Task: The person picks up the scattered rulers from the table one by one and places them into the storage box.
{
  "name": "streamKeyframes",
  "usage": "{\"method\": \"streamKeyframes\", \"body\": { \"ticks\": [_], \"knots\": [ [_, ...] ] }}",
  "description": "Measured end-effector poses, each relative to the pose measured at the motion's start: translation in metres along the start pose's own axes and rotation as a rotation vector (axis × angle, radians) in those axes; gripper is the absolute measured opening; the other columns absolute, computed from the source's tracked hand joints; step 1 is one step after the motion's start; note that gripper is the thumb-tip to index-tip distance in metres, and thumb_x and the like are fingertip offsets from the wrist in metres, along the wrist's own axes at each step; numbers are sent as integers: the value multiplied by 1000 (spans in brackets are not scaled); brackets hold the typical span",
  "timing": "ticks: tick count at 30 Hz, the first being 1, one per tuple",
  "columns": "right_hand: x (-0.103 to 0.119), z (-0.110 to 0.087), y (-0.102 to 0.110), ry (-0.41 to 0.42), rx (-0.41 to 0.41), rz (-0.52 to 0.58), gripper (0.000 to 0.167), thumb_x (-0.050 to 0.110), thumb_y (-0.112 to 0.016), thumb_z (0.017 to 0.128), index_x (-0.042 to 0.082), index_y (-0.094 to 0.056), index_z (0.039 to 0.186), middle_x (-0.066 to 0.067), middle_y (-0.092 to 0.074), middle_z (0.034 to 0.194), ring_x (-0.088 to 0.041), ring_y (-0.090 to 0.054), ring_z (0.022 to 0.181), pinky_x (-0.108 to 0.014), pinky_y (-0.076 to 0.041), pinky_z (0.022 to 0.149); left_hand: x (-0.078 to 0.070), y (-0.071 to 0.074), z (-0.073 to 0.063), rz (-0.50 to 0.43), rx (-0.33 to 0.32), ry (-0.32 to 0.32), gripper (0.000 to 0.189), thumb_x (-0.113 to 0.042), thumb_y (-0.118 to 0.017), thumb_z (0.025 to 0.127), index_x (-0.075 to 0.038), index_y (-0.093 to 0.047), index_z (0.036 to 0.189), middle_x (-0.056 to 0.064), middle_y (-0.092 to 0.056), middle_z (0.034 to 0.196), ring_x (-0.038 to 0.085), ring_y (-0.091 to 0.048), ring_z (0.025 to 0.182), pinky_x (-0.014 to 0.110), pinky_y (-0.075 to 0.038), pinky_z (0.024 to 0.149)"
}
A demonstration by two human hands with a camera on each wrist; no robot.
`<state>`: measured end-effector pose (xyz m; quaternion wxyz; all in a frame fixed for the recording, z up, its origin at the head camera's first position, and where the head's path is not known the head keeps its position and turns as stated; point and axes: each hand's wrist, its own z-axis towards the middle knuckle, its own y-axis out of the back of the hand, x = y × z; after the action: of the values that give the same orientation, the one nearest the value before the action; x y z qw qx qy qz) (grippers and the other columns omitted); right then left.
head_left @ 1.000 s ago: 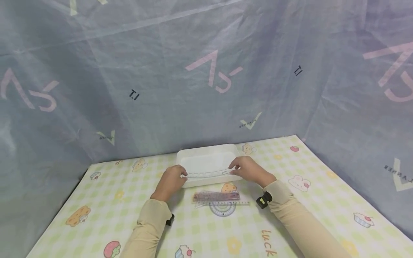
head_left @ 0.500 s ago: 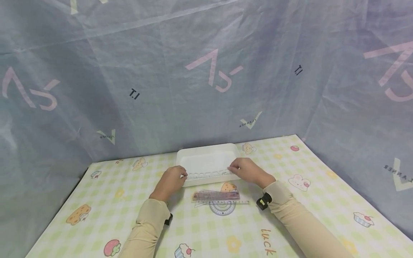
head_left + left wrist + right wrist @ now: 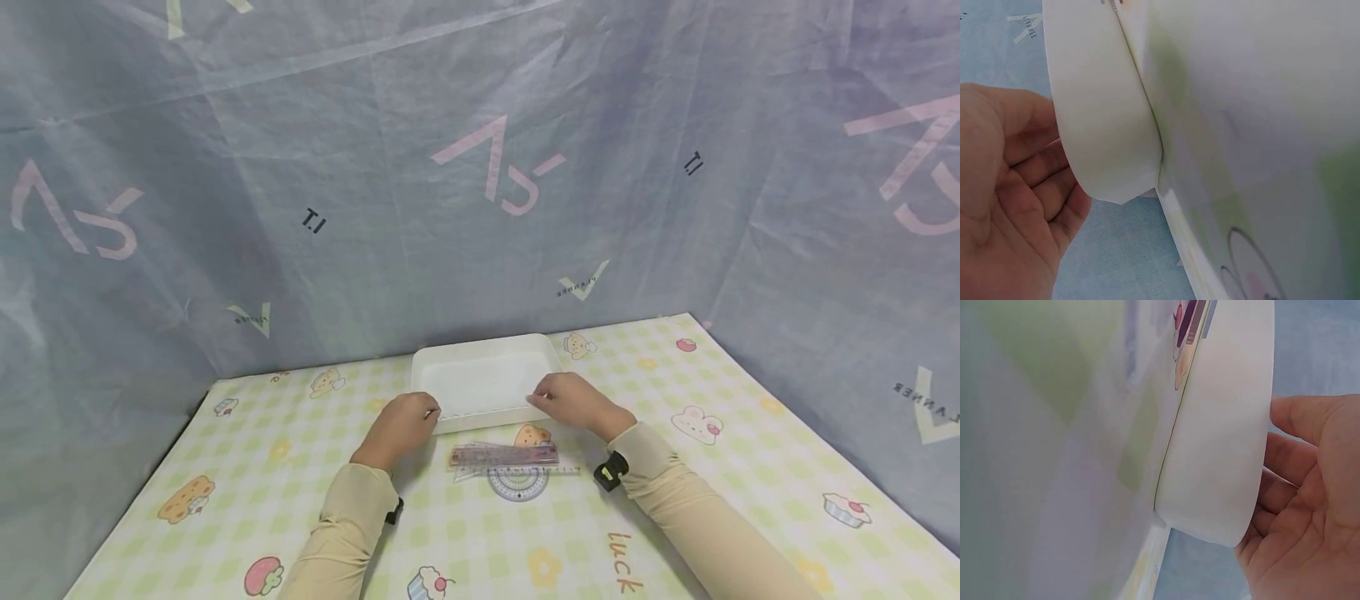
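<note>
A white rectangular box (image 3: 491,419) stands near the back of the table. Just inside its near wall lies a clear ruler (image 3: 480,412), with only a thin line of its edge showing. My left hand (image 3: 401,427) pinches at its left end, over the box's near left corner. At the other end, my right hand (image 3: 577,404) has thumb and fingers together over the near right part of the box. Both wrist views show the hands beyond the box wall (image 3: 1100,106), fingertips hidden behind it.
In front of the box lie a purplish ruler (image 3: 506,455), a clear protractor (image 3: 517,485) and other clear drawing tools, overlapping. A checked cloth (image 3: 337,533) covers the table. Grey-blue fabric (image 3: 420,275) hangs right behind the box.
Both hands have lowered the clear ruler into the box, against the near wall. Its scalloped face, visible earlier, is now mostly hidden. The tools in front have stayed put.
</note>
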<state>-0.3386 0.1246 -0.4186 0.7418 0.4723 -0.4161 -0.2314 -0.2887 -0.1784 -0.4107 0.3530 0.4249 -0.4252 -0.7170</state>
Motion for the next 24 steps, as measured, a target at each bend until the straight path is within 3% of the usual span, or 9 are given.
{"method": "streamKeyframes", "body": {
  "ticks": [6,14,24],
  "knots": [
    [0,-1,-2,-14,2,10,24,25,-61,99,6,-76,105,-5,-74,101,-21,-68,93,-40,-55,84,2,-3,0,1,1,4,20,-8,-62,97,-9,-75,83,6,-73,94,23,-69,89,42,-56,80],
    [1,-2,2,31,11,32,24,24,-59,100,7,-75,109,-3,-74,102,-15,-66,88,-36,-55,79,4,-4,-1,-11,-11,-7,19,-8,-60,98,-8,-77,89,6,-73,97,25,-70,95,44,-55,85],
    [1,-6,7,-15,14,139,25,28,-59,101,13,-74,113,0,-72,110,-17,-64,98,-38,-53,84,3,-4,-2,-13,-5,4,15,-11,-63,97,-6,-77,97,8,-73,103,26,-69,100,44,-55,88]
  ]
}}
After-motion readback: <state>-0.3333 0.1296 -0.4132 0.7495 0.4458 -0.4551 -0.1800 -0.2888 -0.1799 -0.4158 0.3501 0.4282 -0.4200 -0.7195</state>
